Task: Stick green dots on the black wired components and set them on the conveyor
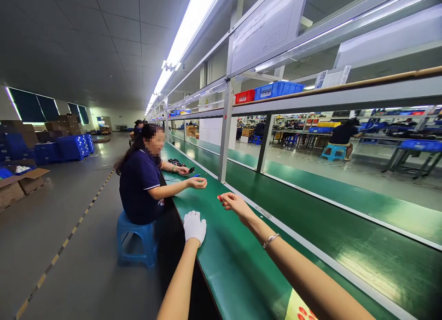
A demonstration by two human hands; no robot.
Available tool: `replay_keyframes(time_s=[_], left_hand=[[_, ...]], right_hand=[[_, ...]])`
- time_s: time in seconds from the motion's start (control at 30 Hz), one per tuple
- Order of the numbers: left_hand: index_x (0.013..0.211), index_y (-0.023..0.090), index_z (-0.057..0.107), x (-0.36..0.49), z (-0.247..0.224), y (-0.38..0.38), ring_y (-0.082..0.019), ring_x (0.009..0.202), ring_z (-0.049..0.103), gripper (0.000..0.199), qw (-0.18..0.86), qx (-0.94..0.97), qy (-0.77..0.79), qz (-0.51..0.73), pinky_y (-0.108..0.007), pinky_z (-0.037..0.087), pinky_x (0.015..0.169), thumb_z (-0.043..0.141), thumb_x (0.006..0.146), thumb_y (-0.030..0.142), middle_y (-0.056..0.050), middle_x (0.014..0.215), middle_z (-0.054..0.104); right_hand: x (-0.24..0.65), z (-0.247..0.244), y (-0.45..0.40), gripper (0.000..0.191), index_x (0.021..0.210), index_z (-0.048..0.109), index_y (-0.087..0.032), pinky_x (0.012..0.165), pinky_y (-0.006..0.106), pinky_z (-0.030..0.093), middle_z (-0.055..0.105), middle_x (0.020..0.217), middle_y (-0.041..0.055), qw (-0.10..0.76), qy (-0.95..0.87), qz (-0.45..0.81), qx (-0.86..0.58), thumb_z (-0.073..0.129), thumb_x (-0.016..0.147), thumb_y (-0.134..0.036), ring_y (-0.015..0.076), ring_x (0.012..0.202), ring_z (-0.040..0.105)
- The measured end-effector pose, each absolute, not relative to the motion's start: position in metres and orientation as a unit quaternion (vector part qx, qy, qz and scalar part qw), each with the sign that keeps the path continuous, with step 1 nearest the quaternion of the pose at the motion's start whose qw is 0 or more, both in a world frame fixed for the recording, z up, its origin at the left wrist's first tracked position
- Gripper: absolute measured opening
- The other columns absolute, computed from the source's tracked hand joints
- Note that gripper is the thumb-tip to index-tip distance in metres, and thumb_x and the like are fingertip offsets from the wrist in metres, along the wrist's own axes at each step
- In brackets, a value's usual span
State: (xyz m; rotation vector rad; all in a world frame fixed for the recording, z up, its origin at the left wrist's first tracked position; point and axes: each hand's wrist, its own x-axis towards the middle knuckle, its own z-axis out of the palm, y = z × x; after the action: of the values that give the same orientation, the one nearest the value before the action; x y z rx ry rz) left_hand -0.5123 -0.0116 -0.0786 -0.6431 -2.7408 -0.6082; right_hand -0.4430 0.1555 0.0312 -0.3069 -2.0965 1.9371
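The green worktop (221,251) is the largest thing close by, running away from about 5 o'clock towards 11 o'clock, with a metal upright (226,131) along its far side. At 11 o'clock a co-worker in a dark shirt (140,182) sits on a blue stool (136,239), both forearms over the worktop.

Of the person's own hands, the white-gloved left hand (194,228) lies back-up at the worktop's near edge; its palm is hidden, so whether it grasps anything cannot be told. The bare right hand (235,206), above the worktop at about 2 o'clock from the glove, pinches a small red piece (218,197) at its fingertips.

At 5 o'clock from that hand, a yellow sheet with red ovals (292,306) lies partly in view beneath the forearm. The co-worker's nearer hand (196,183) is at 10 o'clock from the red piece, near but apart.

The piece points out at 9 to 10 o'clock from the right hand and 1 o'clock from the left; its long axis is too small to make out.
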Motion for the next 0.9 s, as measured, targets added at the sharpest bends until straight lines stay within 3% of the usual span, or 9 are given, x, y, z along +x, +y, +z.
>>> replay_keyframes(time_s=[0.13, 0.57, 0.73, 0.9], left_hand=[[0.123, 0.014, 0.063, -0.513, -0.079, -0.011, -0.026, 0.129, 0.053, 0.033, 0.133, -0.220, -0.944, -0.205, -0.051, 0.036, 0.114, 0.057, 0.098, 0.035, -0.012, 0.132, 0.061], [0.119, 0.014, 0.064, -0.517, -0.079, -0.010, -0.024, 0.122, 0.058, 0.029, 0.145, -0.234, -0.944, -0.180, -0.049, 0.038, 0.112, 0.057, 0.098, 0.033, -0.009, 0.121, 0.066], [0.122, 0.015, 0.063, -0.519, -0.075, -0.010, -0.024, 0.123, 0.058, 0.031, 0.140, -0.235, -0.948, -0.161, -0.048, 0.039, 0.112, 0.056, 0.098, 0.033, -0.009, 0.126, 0.065], [0.125, 0.012, 0.063, -0.524, -0.061, -0.013, -0.023, 0.121, 0.061, 0.035, 0.107, -0.261, -0.949, -0.144, -0.043, 0.042, 0.109, 0.049, 0.100, 0.032, -0.011, 0.128, 0.067]], right_hand=[[-0.469, 0.034, 0.155, 0.019, 0.096, 0.064, -0.011, 0.063, 0.024, 0.054, 0.065, 0.089, 0.0018, 0.132, -0.708, 0.682, -0.128, 0.063, 0.100, -0.030, 0.0109, 0.070, 0.062], [-0.491, 0.027, 0.142, 0.023, 0.097, 0.064, -0.011, 0.059, 0.023, 0.053, 0.064, 0.084, 0.0008, 0.114, -0.741, 0.651, -0.122, 0.061, 0.101, -0.034, 0.0097, 0.065, 0.060], [-0.489, 0.046, 0.134, 0.024, 0.103, 0.064, -0.012, 0.064, 0.026, 0.056, 0.066, 0.090, 0.0028, 0.117, -0.820, 0.552, -0.099, 0.060, 0.102, -0.035, 0.0118, 0.071, 0.063], [-0.471, 0.080, 0.120, 0.021, 0.104, 0.066, -0.013, 0.078, 0.034, 0.057, 0.067, 0.102, 0.0050, 0.149, -0.912, 0.367, -0.102, 0.061, 0.101, -0.034, 0.0171, 0.087, 0.066]])
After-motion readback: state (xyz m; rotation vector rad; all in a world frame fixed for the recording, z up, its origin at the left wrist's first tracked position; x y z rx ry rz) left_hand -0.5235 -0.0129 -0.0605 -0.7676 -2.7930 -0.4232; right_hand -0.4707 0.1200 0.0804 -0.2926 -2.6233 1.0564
